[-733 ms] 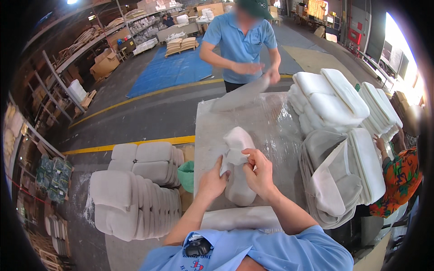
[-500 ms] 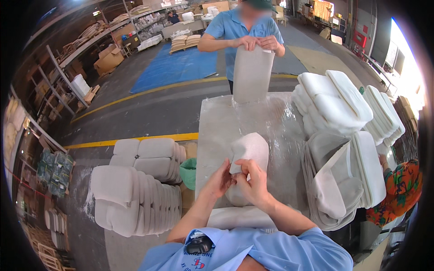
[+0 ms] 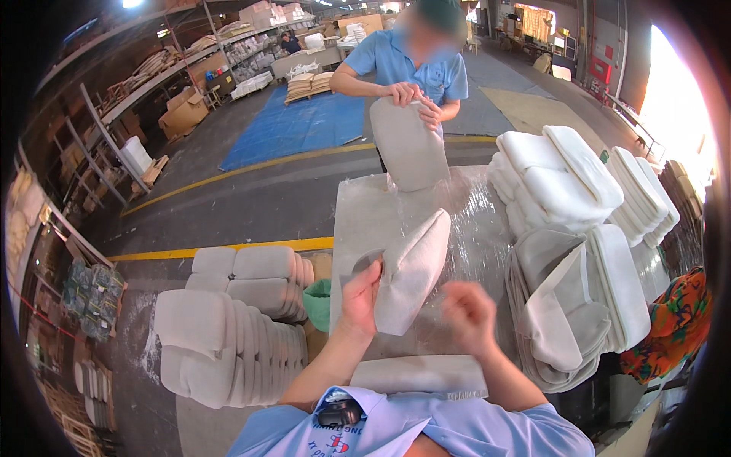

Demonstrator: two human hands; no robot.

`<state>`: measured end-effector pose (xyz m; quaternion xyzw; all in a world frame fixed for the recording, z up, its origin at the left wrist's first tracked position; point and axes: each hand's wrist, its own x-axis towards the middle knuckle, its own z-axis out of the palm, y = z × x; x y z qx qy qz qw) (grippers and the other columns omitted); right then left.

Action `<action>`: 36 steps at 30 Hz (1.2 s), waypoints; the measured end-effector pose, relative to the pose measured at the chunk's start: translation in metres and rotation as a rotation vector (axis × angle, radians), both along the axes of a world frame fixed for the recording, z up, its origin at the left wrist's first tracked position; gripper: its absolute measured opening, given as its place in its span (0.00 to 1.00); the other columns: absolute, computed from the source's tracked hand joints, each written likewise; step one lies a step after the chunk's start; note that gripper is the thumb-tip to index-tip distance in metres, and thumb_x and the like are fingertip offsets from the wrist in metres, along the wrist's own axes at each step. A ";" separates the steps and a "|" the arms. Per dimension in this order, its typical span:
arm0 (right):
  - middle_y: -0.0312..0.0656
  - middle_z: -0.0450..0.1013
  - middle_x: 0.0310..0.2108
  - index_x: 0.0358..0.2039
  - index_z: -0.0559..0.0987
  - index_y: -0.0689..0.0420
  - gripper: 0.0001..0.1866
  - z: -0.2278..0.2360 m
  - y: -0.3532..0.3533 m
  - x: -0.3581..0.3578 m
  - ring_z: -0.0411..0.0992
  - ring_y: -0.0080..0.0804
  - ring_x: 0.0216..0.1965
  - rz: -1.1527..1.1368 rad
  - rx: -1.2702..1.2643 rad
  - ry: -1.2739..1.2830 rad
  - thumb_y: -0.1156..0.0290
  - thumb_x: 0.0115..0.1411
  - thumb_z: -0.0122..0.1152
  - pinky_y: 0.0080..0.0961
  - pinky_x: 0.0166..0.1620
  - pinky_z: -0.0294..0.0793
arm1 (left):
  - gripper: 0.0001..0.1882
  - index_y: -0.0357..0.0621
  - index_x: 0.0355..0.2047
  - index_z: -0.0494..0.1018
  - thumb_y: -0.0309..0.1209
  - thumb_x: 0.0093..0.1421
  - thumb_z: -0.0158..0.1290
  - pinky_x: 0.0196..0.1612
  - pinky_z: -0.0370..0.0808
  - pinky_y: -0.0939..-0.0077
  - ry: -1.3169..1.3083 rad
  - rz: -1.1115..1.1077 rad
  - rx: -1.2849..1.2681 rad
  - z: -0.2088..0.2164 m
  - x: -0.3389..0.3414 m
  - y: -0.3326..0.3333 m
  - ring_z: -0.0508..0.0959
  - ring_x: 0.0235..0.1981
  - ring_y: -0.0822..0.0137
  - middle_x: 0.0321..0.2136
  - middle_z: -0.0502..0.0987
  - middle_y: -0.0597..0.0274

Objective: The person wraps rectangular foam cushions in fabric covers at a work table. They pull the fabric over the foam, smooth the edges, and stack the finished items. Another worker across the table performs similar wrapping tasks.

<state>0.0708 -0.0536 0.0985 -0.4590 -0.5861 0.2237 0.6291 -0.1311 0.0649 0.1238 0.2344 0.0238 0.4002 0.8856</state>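
Note:
A light grey fabric-covered cushion (image 3: 411, 278) stands tilted above the table, its edge turned toward me. My left hand (image 3: 361, 297) grips it by the left side, thumb up along the fabric. Part of a darker grey flap sticks out just above that thumb. To the right of the cushion, apart from it, my right hand (image 3: 469, 316) hangs in the air with curled fingers, smeared by motion; whether anything is in it does not show. Another pale cushion (image 3: 419, 373) lies at the table's near edge, close against my shirt.
Opposite me, a co-worker holds a grey cushion (image 3: 415, 145) upright on the table (image 3: 358, 206). White padding (image 3: 560, 171) and grey covers (image 3: 560, 335) are piled at right. Stacked finished cushions (image 3: 228, 335) and a green bag (image 3: 318, 305) stand at left. Someone in a patterned sleeve (image 3: 674, 327) is far right.
My right hand has left the cushion and moved right. My left hand has turned the cushion up onto its edge. The co-worker's cushion has tilted and shifted slightly left.

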 end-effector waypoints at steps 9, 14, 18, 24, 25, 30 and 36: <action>0.35 0.75 0.55 0.63 0.73 0.60 0.25 -0.006 0.037 0.049 0.71 0.26 0.56 0.257 -0.198 0.555 0.58 0.74 0.59 0.31 0.59 0.69 | 0.26 0.35 0.59 0.74 0.28 0.62 0.64 0.56 0.79 0.71 0.130 -0.136 0.156 -0.007 -0.015 -0.030 0.83 0.51 0.66 0.51 0.83 0.56; 0.32 0.78 0.48 0.51 0.78 0.57 0.12 -0.039 0.045 0.050 0.74 0.24 0.51 0.407 -0.260 0.642 0.63 0.76 0.56 0.29 0.58 0.70 | 0.23 0.36 0.58 0.76 0.29 0.63 0.63 0.53 0.81 0.71 0.180 -0.093 0.079 -0.014 -0.029 -0.044 0.85 0.47 0.66 0.47 0.85 0.58; 0.32 0.80 0.44 0.43 0.79 0.55 0.07 -0.056 0.049 0.044 0.75 0.21 0.49 0.350 -0.242 0.788 0.67 0.76 0.55 0.26 0.57 0.70 | 0.20 0.38 0.58 0.76 0.31 0.69 0.59 0.52 0.81 0.73 0.237 -0.005 -0.017 -0.013 -0.031 -0.054 0.84 0.47 0.68 0.49 0.84 0.60; 0.32 0.80 0.43 0.41 0.78 0.54 0.05 -0.061 0.057 0.035 0.76 0.22 0.47 0.328 -0.196 0.855 0.69 0.75 0.57 0.26 0.56 0.70 | 0.19 0.39 0.59 0.75 0.36 0.74 0.54 0.51 0.80 0.76 0.252 0.024 -0.032 -0.014 -0.033 -0.058 0.84 0.46 0.72 0.50 0.83 0.61; 0.33 0.80 0.43 0.42 0.79 0.54 0.04 -0.063 0.057 0.037 0.76 0.22 0.47 0.315 -0.184 0.853 0.70 0.74 0.58 0.26 0.56 0.71 | 0.19 0.39 0.59 0.75 0.37 0.74 0.54 0.50 0.80 0.76 0.241 0.019 -0.029 -0.012 -0.031 -0.059 0.84 0.46 0.72 0.50 0.83 0.61; 0.33 0.80 0.45 0.45 0.79 0.56 0.06 -0.067 0.060 0.055 0.76 0.23 0.47 0.326 -0.142 0.783 0.68 0.72 0.61 0.27 0.56 0.72 | 0.22 0.37 0.60 0.75 0.41 0.76 0.52 0.50 0.79 0.76 0.318 -0.007 0.111 0.006 -0.034 -0.060 0.83 0.46 0.74 0.49 0.83 0.62; 0.36 0.79 0.47 0.47 0.78 0.58 0.08 -0.007 0.011 0.092 0.75 0.25 0.49 0.116 -0.016 0.581 0.67 0.75 0.58 0.28 0.57 0.70 | 0.27 0.42 0.61 0.76 0.39 0.64 0.65 0.62 0.72 0.67 1.224 0.153 1.100 0.007 -0.120 -0.070 0.78 0.60 0.56 0.58 0.80 0.55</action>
